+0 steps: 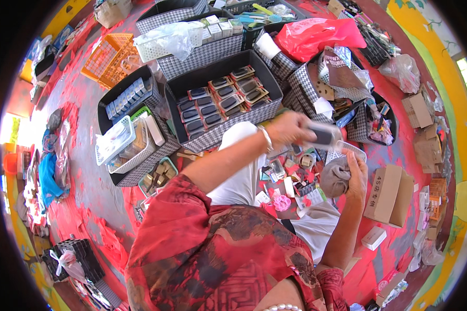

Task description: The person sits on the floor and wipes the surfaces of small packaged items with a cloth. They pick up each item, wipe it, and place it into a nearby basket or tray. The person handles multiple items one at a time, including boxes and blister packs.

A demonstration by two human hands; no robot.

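Stretched out over my lap, my left hand [290, 128] grips a small clear-fronted pack [323, 137] with a dark item inside, blurred by motion. It resembles the packs in the bin. To its right, my right hand [356, 173] is closed around a crumpled grey cloth [335, 178]. A small white basket [354, 150] shows just behind that cloth; whether the hand touches it I cannot tell. Ahead of me a houndstooth fabric bin [228, 124] holds several rows of flat packs [225, 92] with dark oval items.
More fabric bins surround it, one under a red plastic bag [320, 37]. An orange crate [107, 59] stands far left. Small odds and ends lie around a pink flower [282, 202] between my legs. An open cardboard box [389, 196] and a small white box [373, 238] sit right.
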